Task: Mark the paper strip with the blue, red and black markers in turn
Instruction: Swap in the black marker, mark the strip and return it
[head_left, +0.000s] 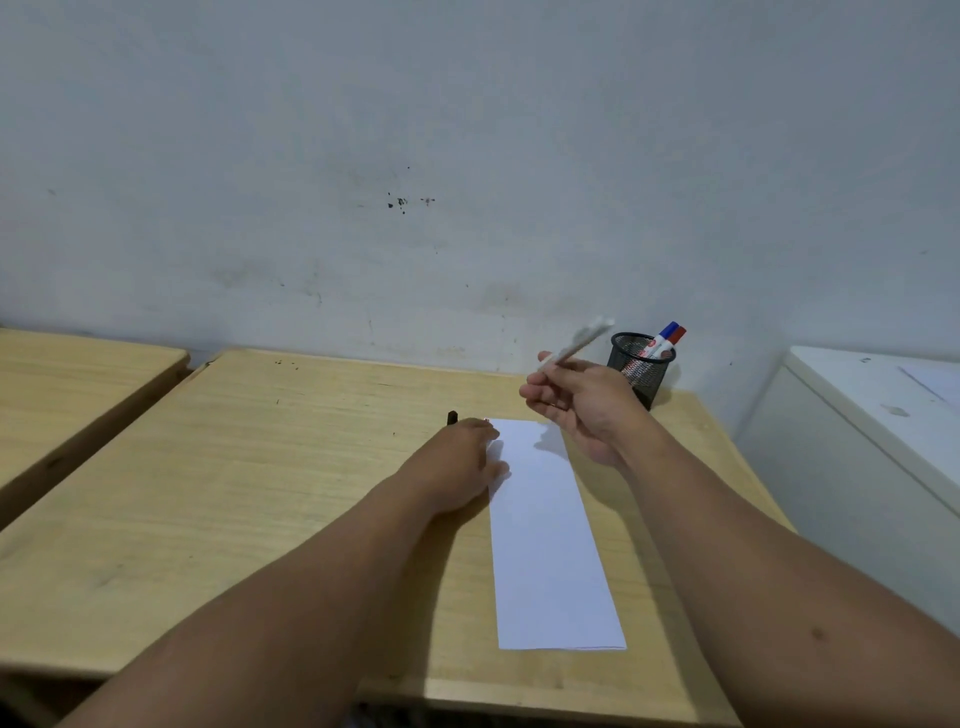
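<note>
Two markers, the blue marker and the red marker, stand capped in the mesh pen cup at the table's far right, caps up and leaning right. A third marker is in the right hand, raised above the far end of the paper strip. Its white barrel is motion-blurred, and its long axis runs diagonally, upper end toward the cup, lower end inside the fingers. Cannot tell its colour from the barrel.

A black cap-like piece pokes out beyond the left hand, so my guess is black marker, uncapped (cap in or beside the left hand).

Fingers: right hand is pinched around the marker barrel. Left hand lies palm-down at the strip's far left corner, pinning it; whether it grips the black piece, cannot tell.

Strip lies flat on the wooden table, long axis running away from the person, slightly skewed left at the far end. Visible paper looks unmarked except a tiny reddish speck at the far corner by the left hand.

Progress judgement: blue and red look put away, so likely at the black step.
</note>
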